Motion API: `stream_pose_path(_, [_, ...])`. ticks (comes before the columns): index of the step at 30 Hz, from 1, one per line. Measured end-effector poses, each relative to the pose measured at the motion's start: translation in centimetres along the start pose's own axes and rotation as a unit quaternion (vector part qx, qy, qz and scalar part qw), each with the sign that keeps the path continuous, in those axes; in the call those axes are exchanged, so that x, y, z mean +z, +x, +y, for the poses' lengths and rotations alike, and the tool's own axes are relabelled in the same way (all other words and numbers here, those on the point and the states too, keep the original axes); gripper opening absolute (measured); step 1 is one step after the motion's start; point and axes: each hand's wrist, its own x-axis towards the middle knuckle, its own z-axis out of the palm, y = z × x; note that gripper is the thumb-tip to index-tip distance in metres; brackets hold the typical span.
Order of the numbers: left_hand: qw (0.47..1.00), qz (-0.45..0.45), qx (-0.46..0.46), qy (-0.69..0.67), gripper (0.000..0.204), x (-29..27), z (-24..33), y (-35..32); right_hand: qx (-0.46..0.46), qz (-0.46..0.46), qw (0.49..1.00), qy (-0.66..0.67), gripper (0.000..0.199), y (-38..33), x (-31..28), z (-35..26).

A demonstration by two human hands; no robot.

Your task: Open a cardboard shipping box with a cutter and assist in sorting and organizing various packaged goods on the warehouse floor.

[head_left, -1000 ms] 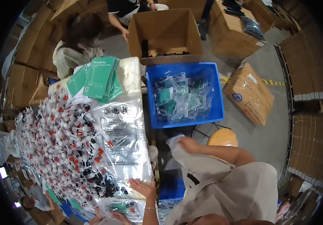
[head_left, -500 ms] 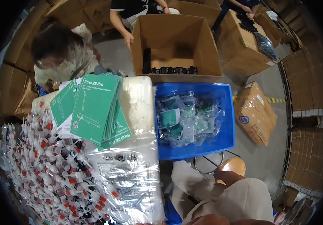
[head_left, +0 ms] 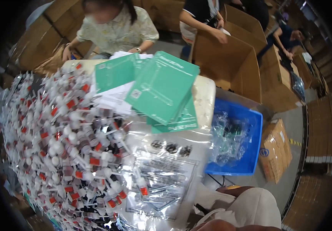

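Neither of my hands shows in the head view. Beige cloth (head_left: pixel 250 208) of my clothing fills the lower right, and a bit of bare skin beside it cannot be told as hand or limb. Before me lies a stack of green printed booklets (head_left: pixel 166 88), slightly fanned, with white sheets (head_left: pixel 114 100) under it. Nearer is a clear plastic packet (head_left: pixel 162 173) with bent metal hex keys and other hardware. To the left rises a heap of small clear bottles (head_left: pixel 69 154) with white pointed caps and red labels; one bottle lies on the packet.
Right of the booklets, a blue bin (head_left: pixel 257 142) holds bagged green items (head_left: pixel 231 134). Beyond stands an open carton (head_left: pixel 247 77); a taped carton (head_left: pixel 277 150) lies on the floor. A person in a patterned shirt (head_left: pixel 115 34) sits opposite; others work by cartons at the back.
My view has swung left, so everything sits further right in it. The person opposite has raised their head. The person behind the open carton has a hand over its edge.
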Motion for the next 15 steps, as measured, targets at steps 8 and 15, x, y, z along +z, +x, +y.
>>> stream_pose_path(8, [0.982, -0.036, 0.066, 0.171, 0.046, 0.4, 1.8, -3.2, -0.005, -0.001, 0.998, 0.056, 0.027, 1.5, -5.2, 1.8])
stream_pose_path(15, [0.931, -0.082, 0.164, 0.316, 0.036, 0.1, 3.6, -4.2, -0.035, -0.006, 0.99, 0.134, 0.027, 3.1, -7.4, 2.8])
